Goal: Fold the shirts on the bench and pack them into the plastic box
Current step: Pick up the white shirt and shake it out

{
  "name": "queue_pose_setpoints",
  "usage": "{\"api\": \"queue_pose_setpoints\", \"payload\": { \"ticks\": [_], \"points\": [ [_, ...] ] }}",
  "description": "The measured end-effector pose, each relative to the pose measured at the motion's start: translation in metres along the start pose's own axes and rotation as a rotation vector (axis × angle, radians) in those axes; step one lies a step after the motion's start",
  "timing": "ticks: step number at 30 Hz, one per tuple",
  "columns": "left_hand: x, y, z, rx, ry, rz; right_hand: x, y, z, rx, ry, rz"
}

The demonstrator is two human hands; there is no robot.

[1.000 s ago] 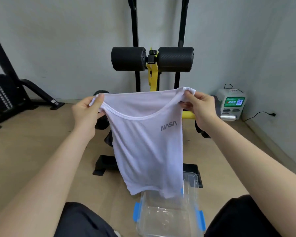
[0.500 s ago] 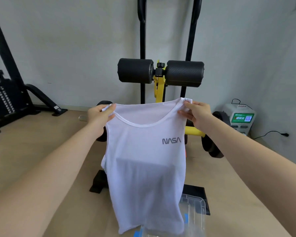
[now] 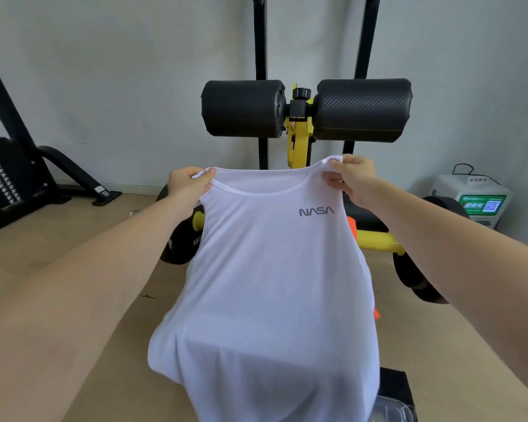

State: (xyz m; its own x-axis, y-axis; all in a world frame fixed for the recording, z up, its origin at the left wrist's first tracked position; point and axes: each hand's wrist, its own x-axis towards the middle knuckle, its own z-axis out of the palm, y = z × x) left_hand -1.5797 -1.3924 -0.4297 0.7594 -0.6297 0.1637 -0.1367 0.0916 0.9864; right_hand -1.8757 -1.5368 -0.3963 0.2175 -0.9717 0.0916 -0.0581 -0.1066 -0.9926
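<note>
Spread wider than 1 second before, the white NASA shirt [image 3: 272, 284] no longer hung as a narrow, bunched strip: its front faced the person flat, both armholes showed, and its lower part bellied toward the camera. The plastic box [image 3: 393, 411], plainly seen below the hem a second earlier, had slipped almost out of view, with only a clear corner of it showing at the lower right, behind the cloth, on the floor. The 2 foam rollers [image 3: 360, 109] had also grown large in view, so the head seemed to have tipped up and leaned in. For the task this read as the opening-out step finished and the fold itself not yet begun; the shirt was in the air, carried by nothing, between the person and the rollers, and well above the box. The left hand [image 3: 189, 184] pinched the left shoulder strap, thumb on the near side of the cloth and fingers behind it. The right hand [image 3: 352, 181] gripped the right strap the same way, fingers curled over its top edge. Both arms reached forward nearly straight, the hands level with each other and apart by the width of the neckline, which sagged in a shallow curve between them. A black weight plate [image 3: 421, 263] stood on the floor beyond the right forearm.
</note>
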Motion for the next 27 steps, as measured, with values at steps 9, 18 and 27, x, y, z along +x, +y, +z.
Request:
{"api": "queue_pose_setpoints", "payload": {
  "ticks": [9, 18, 27],
  "points": [
    [0.043, -0.020, 0.028, 0.091, -0.007, 0.031, 0.054, 0.025, 0.004, -0.077, -0.095, -0.082],
    [-0.018, -0.014, -0.012, 0.143, -0.110, 0.014, -0.001, 0.036, -0.035, -0.076, -0.123, -0.088],
    [-0.101, -0.005, -0.042, 0.363, -0.198, 0.110, -0.066, 0.037, -0.066, -0.555, -0.197, -0.353]
  ]
}}
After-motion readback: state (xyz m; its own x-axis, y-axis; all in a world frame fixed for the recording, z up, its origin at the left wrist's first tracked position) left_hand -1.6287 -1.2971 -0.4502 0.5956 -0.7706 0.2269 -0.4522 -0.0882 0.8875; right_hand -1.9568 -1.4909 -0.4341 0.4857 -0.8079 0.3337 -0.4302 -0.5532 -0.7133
